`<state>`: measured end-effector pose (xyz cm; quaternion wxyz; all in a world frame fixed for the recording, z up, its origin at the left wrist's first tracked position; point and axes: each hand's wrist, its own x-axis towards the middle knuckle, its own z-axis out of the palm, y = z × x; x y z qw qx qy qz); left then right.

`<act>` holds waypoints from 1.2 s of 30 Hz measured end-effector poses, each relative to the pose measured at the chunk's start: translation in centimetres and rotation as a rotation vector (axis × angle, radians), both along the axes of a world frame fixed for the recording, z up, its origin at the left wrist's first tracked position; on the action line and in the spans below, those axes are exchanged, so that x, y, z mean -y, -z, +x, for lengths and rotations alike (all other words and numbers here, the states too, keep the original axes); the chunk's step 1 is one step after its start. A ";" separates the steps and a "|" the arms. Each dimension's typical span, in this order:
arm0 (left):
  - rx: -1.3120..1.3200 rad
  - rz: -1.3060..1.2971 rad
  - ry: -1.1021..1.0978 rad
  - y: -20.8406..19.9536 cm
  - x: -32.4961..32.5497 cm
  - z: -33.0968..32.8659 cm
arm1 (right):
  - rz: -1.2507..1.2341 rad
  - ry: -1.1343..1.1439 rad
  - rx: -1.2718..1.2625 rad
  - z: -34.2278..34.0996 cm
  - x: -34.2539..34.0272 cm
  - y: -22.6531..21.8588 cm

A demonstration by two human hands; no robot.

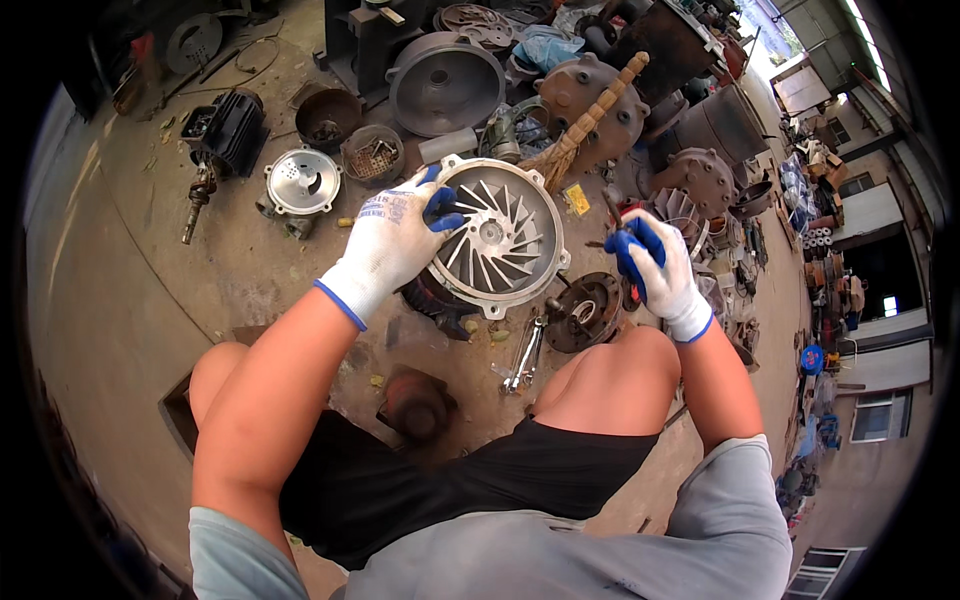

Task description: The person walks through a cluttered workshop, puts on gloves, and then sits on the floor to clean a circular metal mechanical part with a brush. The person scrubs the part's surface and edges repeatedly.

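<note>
A round metal housing (553, 222) sits upright before me, its open face showing a finned impeller (492, 232) with a hub in the centre. My left hand (385, 235), in a white glove with blue fingertips, grips the housing's left rim, fingers curled over the impeller's edge. To the right of the housing, my right hand (660, 262), gloved the same way, is closed and raised above my knee. A thin dark rod-like tool (611, 205) sticks up from its fingers; its lower part is hidden by the glove.
Wrenches (525, 355) lie by a rusty flanged disc (583, 312) near my right knee. A straw brush (590, 120) leans behind the housing. An electric motor (235, 130), a round silver cover (304, 181) and a large bowl-shaped casting (447, 88) stand farther off.
</note>
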<state>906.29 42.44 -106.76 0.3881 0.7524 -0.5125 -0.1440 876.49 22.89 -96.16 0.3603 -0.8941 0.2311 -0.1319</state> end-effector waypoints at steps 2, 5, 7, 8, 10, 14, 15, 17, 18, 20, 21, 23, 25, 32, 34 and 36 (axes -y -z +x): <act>-0.053 0.054 0.033 -0.5 0.2 0.4 | 0.282 0.006 0.105 3.8 -2.2 -2.4; -0.042 0.023 0.026 -0.6 -0.1 0.4 | -0.019 -0.179 -0.034 9.3 -3.4 -2.4; 0.011 -0.026 0.023 -0.5 -0.3 0.4 | -0.046 -0.323 -0.011 11.9 -3.5 -0.9; 0.047 0.017 0.020 -0.5 -0.2 0.4 | -0.047 -0.330 -0.057 12.6 -3.6 -0.8; 0.057 0.081 0.049 -0.8 0.0 0.3 | -0.051 -0.328 -0.061 13.2 -3.6 0.1; 0.066 0.023 0.036 0.7 0.0 0.5 | -0.041 -0.322 -0.109 13.6 -3.1 1.0; 0.071 -0.005 0.026 1.1 -0.1 0.5 | 0.002 -0.310 -0.145 13.8 -3.2 0.9; 0.057 -0.033 0.026 1.5 -0.2 0.7 | 0.087 -0.281 -0.215 14.2 -3.4 0.5; 0.024 -0.018 0.039 1.7 -0.2 0.9 | 0.051 -0.314 -0.225 14.3 -3.4 0.5; -0.056 0.011 0.067 0.6 0.0 0.7 | -0.024 -0.369 -0.247 14.3 -3.1 0.5; -0.078 -0.010 0.085 0.1 0.0 0.7 | -0.062 -0.382 -0.247 14.4 -3.1 0.3; -0.121 -0.046 0.112 -0.3 -0.2 0.8 | -0.130 -0.418 -0.244 15.0 -3.0 0.1; 0.077 -0.160 0.078 0.2 -0.4 0.5 | -0.141 -0.404 -0.224 15.0 -2.7 0.7; -0.101 -0.209 0.071 1.0 -0.1 -1.3 | -0.227 -0.304 -0.292 14.6 -4.5 -0.5; -0.149 -0.223 0.034 1.3 0.3 -1.7 | -0.211 -0.268 -0.296 14.7 -4.7 -0.6; -0.111 -0.224 0.053 1.5 0.4 -1.7 | -0.208 -0.266 -0.292 14.8 -4.7 -0.5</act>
